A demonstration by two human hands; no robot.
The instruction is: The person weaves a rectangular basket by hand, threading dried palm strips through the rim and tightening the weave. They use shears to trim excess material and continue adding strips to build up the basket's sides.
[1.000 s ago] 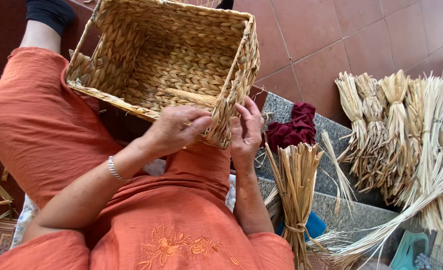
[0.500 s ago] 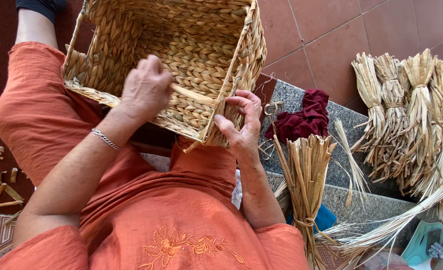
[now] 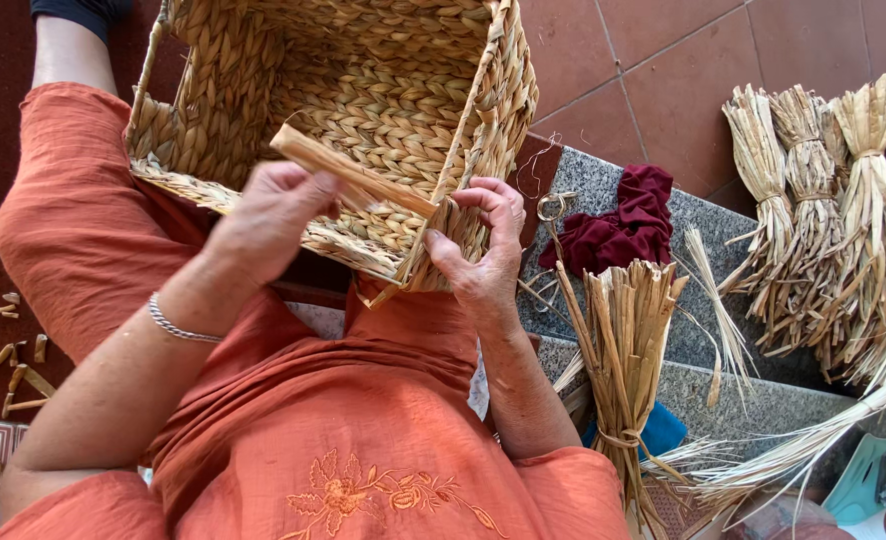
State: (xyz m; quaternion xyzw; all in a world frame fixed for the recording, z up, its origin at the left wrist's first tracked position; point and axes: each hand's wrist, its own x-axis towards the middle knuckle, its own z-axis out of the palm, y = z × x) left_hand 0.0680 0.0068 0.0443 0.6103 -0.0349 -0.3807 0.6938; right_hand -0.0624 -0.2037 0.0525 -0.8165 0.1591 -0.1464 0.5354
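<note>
Seen from above, a person in orange embroidered clothing (image 3: pixel 363 450) sits with a square woven straw basket (image 3: pixel 383 100) resting on the lap, its open side turned toward the camera. The left hand (image 3: pixel 273 215), with a silver bracelet (image 3: pixel 178 325) at the wrist, is closed around one end of a flat straw strip (image 3: pixel 353 175) that runs slantwise across the basket's opening to its near corner. The right hand (image 3: pixel 483 250) is clamped on that corner, thumb pressed against the rim and fingers curled over the edge. Just beside the right forearm, a tied bundle of cut straw (image 3: pixel 623 340) stands upright against a grey stone step (image 3: pixel 603 190). A dark red cloth (image 3: pixel 623 225) lies crumpled on the step, with small scissors (image 3: pixel 553 210) next to it. Farther right, several larger straw sheaves (image 3: pixel 823 200) lean over the reddish floor tiles (image 3: pixel 663 70).
</note>
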